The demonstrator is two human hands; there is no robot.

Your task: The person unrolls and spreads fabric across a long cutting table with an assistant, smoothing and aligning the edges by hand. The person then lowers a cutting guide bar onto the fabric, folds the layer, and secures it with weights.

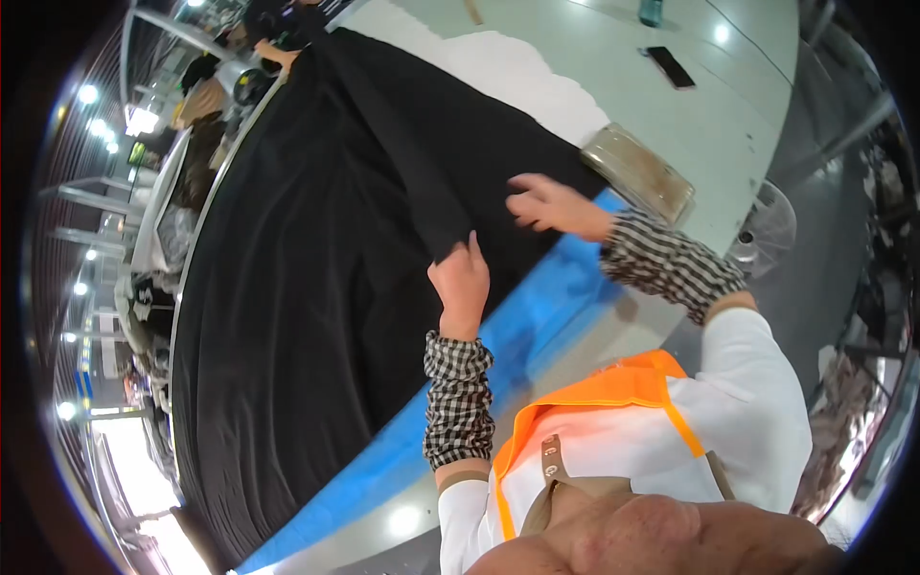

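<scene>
A wide black cloth spreads over the long table, with a raised fold running from the far end towards me. My left hand is closed on the near end of that fold, index finger pointing out. To its right, my right hand hovers over the cloth near its edge, slightly blurred. Its fingers are bent but apart, with nothing seen in them. Blue sheeting shows along the cloth's near edge.
A clear-topped flat block sits beside the cloth. Farther off are white material, a phone and a bottle. Another person's hand is at the table's far left edge. A fan stands at right.
</scene>
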